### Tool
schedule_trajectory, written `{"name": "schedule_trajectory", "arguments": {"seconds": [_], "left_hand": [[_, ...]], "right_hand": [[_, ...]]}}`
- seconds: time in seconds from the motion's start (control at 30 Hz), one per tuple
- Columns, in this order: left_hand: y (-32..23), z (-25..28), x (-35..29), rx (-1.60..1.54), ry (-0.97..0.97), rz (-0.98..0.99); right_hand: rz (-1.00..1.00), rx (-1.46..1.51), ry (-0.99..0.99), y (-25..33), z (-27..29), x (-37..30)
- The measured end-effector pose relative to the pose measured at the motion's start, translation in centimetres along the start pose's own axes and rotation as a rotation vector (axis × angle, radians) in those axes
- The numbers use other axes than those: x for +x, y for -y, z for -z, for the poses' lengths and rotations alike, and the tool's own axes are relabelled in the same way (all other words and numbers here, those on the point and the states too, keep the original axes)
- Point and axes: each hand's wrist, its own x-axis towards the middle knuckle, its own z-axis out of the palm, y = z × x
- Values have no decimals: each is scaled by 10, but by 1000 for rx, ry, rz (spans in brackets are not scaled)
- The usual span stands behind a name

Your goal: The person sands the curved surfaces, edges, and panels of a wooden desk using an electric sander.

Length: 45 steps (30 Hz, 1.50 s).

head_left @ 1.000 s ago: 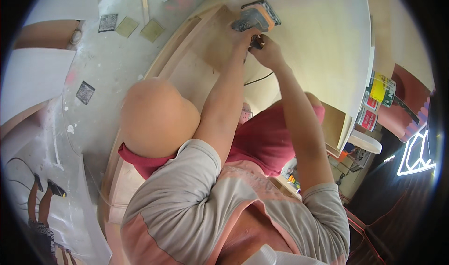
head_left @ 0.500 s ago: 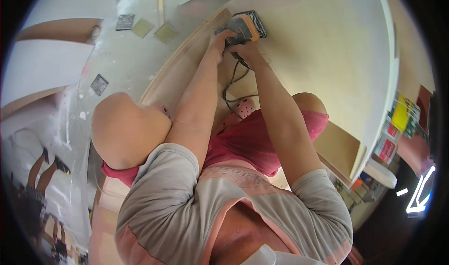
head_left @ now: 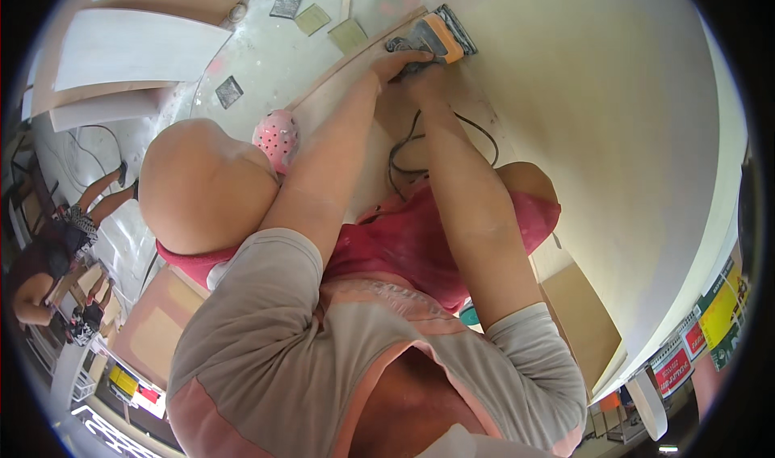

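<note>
"So, nearest first: how do the hands stand?"

"Both forearms reach ahead between the bare knees. The right hand (head_left: 427, 81) is up against the lower side of an orange-and-black, dust-smeared power sander (head_left: 442, 38); shadow hides its fingers, so I cannot tell whether that grip is closed. The left hand (head_left: 397, 64) is plainer, wrapped round the dark rear of the body."

"Which way does the sander lie from the grip?"

"Just beyond it, ahead and a little to the right. Its long axis runs from that rear end, on the left, to the flat rectangular pad (head_left: 458, 30) on the right."

"And the nearer hand?"

"The left, its thumb just beside the orange housing; the right sits lower, toward the looped black cord (head_left: 391, 161)."

"What does the pad face?"

"A broad, pale, curved panel (head_left: 597, 135); contact is hard to judge. Farther off, olive square sheets (head_left: 312, 19) lie on the grey floor (head_left: 262, 62)."
</note>
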Motion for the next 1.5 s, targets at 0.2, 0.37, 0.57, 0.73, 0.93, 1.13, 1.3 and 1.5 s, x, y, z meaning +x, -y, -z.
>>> {"name": "schedule_trajectory", "arguments": {"seconds": [0.2,0.37,0.57,0.73,0.93,1.13,1.3,1.5], "left_hand": [[11,-13,19,-160,166,-32],[22,-7,40,-272,136,-69],[18,-28,29,-301,3,-178],[11,-21,25,-429,-7,-114],[8,-9,28,-303,33,-97],[4,-16,12,-429,-3,-125],[6,-18,16,-455,22,-155],[21,-26,16,-401,41,-132]], "right_hand": [[67,-180,-234,-37,-7,11],[133,-192,-84,-38,3,20],[45,-540,-38,-49,20,20],[-136,-624,-35,-23,16,17],[8,-606,-75,-30,10,15],[57,-644,-84,-29,11,13],[-14,-628,-126,-23,8,13],[-103,-684,-67,-30,17,5]]}}
